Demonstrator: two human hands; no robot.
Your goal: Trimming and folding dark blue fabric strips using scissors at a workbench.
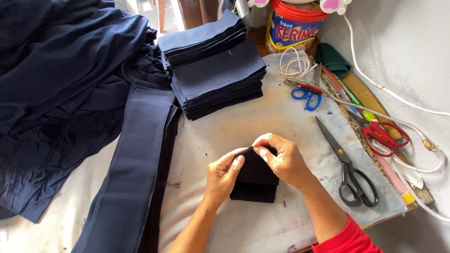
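Observation:
A small folded piece of dark navy fabric (pixel 255 180) lies on the pale table (pixel 262 117) near its front edge. My left hand (pixel 224 174) pinches the piece's upper left edge between thumb and fingers. My right hand (pixel 281 159) grips the same upper edge from the right, fingers curled over it. The two hands almost meet at the top fold. The red sleeve (pixel 349 239) of my right arm shows at the bottom.
Two stacks of cut navy pieces (pixel 218 77) stand at the back. Long navy bands (pixel 129 173) and loose dark cloth (pixel 61 79) cover the left. Black scissors (pixel 349 171), red-handled scissors (pixel 382 136), blue-handled scissors (pixel 307 96), a white cord (pixel 393 93) and a tin (pixel 293 28) lie right.

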